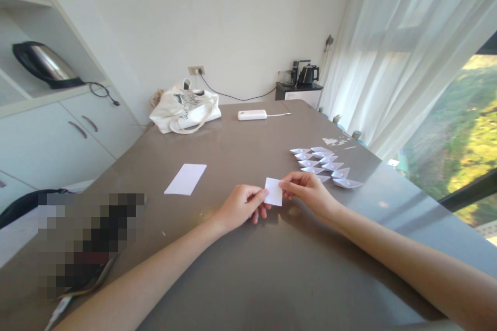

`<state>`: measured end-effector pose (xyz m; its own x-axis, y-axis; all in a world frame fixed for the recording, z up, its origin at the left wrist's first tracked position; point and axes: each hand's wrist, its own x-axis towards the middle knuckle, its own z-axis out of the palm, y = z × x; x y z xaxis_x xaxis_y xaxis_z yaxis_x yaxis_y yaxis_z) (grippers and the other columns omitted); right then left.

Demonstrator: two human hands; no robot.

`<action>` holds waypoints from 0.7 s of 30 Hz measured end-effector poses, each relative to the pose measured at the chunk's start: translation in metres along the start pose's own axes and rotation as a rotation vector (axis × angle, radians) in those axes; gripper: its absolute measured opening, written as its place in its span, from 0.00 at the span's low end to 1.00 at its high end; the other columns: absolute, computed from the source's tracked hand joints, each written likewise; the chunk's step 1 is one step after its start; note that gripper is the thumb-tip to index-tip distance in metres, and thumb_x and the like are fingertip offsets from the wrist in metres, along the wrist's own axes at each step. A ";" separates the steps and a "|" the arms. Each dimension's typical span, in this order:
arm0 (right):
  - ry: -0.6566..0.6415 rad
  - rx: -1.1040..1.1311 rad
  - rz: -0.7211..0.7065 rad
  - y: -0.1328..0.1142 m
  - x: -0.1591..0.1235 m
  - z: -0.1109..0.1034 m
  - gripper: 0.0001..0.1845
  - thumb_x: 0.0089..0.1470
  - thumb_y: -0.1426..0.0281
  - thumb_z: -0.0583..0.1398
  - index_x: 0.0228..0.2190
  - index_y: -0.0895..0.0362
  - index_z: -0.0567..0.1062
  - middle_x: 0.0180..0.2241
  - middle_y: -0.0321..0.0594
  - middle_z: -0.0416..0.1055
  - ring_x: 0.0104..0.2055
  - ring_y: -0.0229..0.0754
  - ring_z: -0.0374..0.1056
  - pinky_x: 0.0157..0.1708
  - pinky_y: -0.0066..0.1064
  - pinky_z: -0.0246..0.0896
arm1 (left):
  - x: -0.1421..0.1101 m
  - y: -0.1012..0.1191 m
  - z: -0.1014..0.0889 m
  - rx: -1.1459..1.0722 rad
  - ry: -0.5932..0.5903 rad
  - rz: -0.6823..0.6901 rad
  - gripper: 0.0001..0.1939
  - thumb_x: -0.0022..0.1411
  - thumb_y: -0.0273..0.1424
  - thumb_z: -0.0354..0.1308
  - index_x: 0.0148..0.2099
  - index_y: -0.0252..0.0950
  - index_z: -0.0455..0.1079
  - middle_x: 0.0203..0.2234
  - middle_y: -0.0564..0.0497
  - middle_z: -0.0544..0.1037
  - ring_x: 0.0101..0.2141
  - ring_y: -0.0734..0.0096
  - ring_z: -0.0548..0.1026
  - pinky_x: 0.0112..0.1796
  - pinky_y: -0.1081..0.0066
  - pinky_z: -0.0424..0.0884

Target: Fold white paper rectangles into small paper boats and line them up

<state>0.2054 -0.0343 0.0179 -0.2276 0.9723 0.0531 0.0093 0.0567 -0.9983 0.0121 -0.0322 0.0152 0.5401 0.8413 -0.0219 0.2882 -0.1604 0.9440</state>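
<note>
A small squarish piece of white paper (pixel 274 192) is held up just above the table between my two hands. My left hand (pixel 244 204) pinches its left edge between thumb and fingers. At its right edge, my right hand (pixel 305 190) grips it the same way. Whether the paper is folded in layers is too small to tell. Several folded paper boats (pixel 332 166) stand in rows just beyond my right hand. To the left, beyond my left hand, lies a flat stack of white paper (pixel 186 179).
The grey table (pixel 233 279) carries a white canvas bag (pixel 184 108) at its far left and a white power bank (pixel 252 115) with a short cable. Paper scraps (pixel 336 141) lie near the right edge. A blurred-out dark object (pixel 97 243) sits at the left.
</note>
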 end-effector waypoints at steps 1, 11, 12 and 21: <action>0.005 0.000 -0.008 -0.001 0.000 -0.001 0.13 0.45 0.62 0.65 0.20 0.60 0.74 0.18 0.35 0.69 0.21 0.32 0.61 0.24 0.26 0.56 | 0.000 0.001 0.000 0.021 0.016 0.003 0.22 0.63 0.44 0.47 0.25 0.33 0.65 0.16 0.53 0.72 0.13 0.81 0.65 0.17 0.79 0.57; 0.023 0.063 -0.027 0.002 0.005 -0.006 0.12 0.46 0.64 0.64 0.20 0.60 0.74 0.19 0.34 0.68 0.22 0.32 0.62 0.25 0.25 0.57 | -0.002 0.004 0.000 0.021 0.021 0.066 0.18 0.62 0.41 0.49 0.27 0.32 0.67 0.16 0.54 0.70 0.16 0.81 0.64 0.20 0.79 0.59; 0.001 0.063 -0.021 0.001 0.005 -0.006 0.12 0.46 0.64 0.64 0.21 0.60 0.73 0.19 0.34 0.68 0.22 0.32 0.62 0.25 0.25 0.57 | -0.002 0.005 -0.001 0.007 0.001 0.063 0.18 0.62 0.40 0.50 0.26 0.32 0.67 0.16 0.54 0.70 0.16 0.81 0.64 0.20 0.79 0.59; -0.259 -0.162 -0.004 -0.003 -0.008 0.005 0.13 0.46 0.63 0.64 0.26 0.62 0.74 0.23 0.36 0.70 0.26 0.35 0.64 0.26 0.25 0.57 | -0.005 0.012 -0.003 0.008 -0.200 0.059 0.18 0.59 0.35 0.52 0.20 0.31 0.66 0.13 0.55 0.66 0.16 0.81 0.62 0.19 0.79 0.55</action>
<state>0.2025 -0.0429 0.0200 -0.4687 0.8829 0.0288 0.1587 0.1162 -0.9805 0.0103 -0.0363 0.0274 0.7021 0.7113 -0.0322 0.2571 -0.2111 0.9430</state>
